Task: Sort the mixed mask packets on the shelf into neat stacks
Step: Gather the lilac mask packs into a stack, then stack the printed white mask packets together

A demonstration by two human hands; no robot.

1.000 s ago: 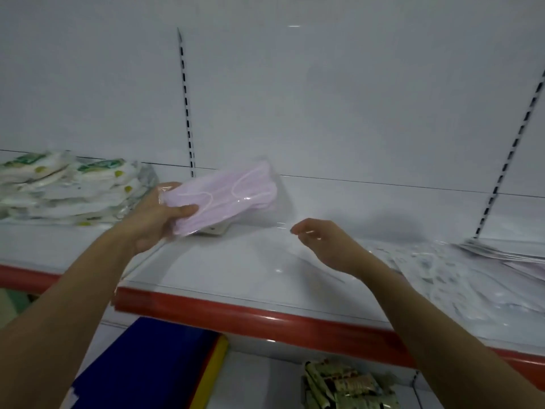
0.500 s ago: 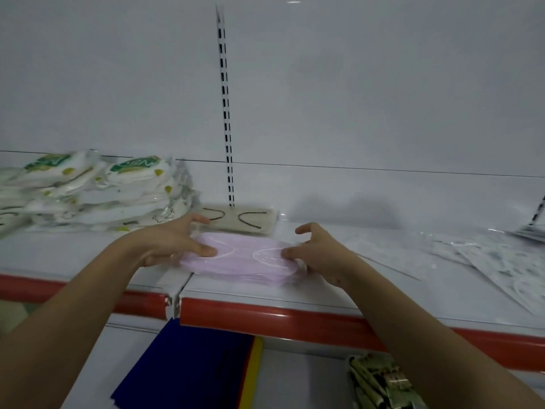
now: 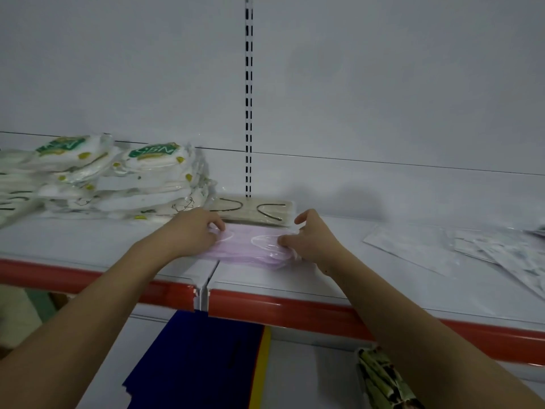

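Observation:
A pink mask packet in clear wrap lies on the white shelf, on top of a thin stack of pink packets at the shelf joint. My left hand holds its left end with fingers curled over the edge. My right hand pinches its right end, thumb on top. Just behind lies a beige mask packet with black ear loops. White packets with green labels are piled at the left. Flat white patterned packets lie scattered at the right.
The shelf has a red front lip and a white back panel with a slotted upright. Below the shelf are a blue and yellow item and green-brown packets.
The pink packet was held up in my left hand alone; it has come down onto the shelf, and my right hand has taken its right end. The view has shifted left.

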